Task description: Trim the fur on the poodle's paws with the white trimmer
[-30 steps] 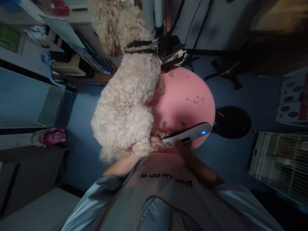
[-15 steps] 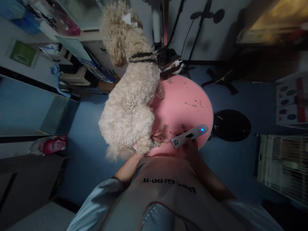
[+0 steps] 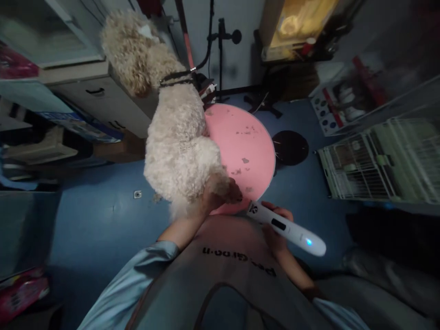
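A curly cream-coloured dog (image 3: 177,133) stands on a round pink table (image 3: 247,137), its rear towards me and its head at the far left. My left hand (image 3: 210,195) is closed around a hind leg and holds the hind paw (image 3: 232,190) near the table's front edge. In my right hand (image 3: 274,237) is a white hair clipper (image 3: 292,231) with a lit blue light. Its head points left at the paw, a small gap apart. A black collar or loop (image 3: 177,79) circles the dog's neck.
Hair tufts (image 3: 245,160) lie on the tabletop. To its right stands a round black stool (image 3: 291,147), with a wire cage (image 3: 357,160) beyond. A grey cabinet (image 3: 99,91) is behind the dog at left. A stand (image 3: 220,59) rises at the back.
My view has shifted. The left hand has lifted and turned the hind paw towards the clipper. The right hand has swung the clipper so its lit end now points down to the right.
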A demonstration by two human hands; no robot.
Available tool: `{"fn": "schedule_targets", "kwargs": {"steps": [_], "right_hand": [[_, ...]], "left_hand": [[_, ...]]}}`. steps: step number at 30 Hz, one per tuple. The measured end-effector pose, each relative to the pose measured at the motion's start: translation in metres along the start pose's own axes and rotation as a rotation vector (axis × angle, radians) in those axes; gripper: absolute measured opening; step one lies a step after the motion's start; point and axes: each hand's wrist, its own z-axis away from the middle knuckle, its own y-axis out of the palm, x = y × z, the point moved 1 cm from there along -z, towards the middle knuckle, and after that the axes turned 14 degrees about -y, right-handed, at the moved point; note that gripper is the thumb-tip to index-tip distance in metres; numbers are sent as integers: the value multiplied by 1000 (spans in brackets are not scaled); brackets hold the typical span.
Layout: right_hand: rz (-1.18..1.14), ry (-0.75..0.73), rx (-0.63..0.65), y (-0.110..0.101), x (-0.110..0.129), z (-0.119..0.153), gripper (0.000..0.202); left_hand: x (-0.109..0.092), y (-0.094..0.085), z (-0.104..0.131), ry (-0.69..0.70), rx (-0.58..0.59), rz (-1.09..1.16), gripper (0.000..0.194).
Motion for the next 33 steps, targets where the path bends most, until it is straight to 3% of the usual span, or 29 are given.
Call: {"fn": "schedule_targets", "kwargs": {"steps": [4,9,13,17,20,24,28,33], "right_hand": [[134,-215,61,16,35,32,42],[244,-352,58,35,47,53,47],[244,-370,18,41,56,57,47],[153,-319,16,42,60,61,49],[211,-293,-50,45,58,65,51],[416,-505,-91,52,46,67,54],[506,-683,66,54,32,60,53],[544,-757,228,51,43,53,53]], "left_hand": [[4,21,8,-34,136,2,78],[10,32,26,-133,144,99,62],[14,33,36,-162,140,105,56],[14,34,42,-172,134,137,51],[12,36,45,-178,136,151,48],[11,40,47,-172,155,169,47],[11,40,48,-177,167,170,49],[11,37,49,-193,188,190,54]]}}
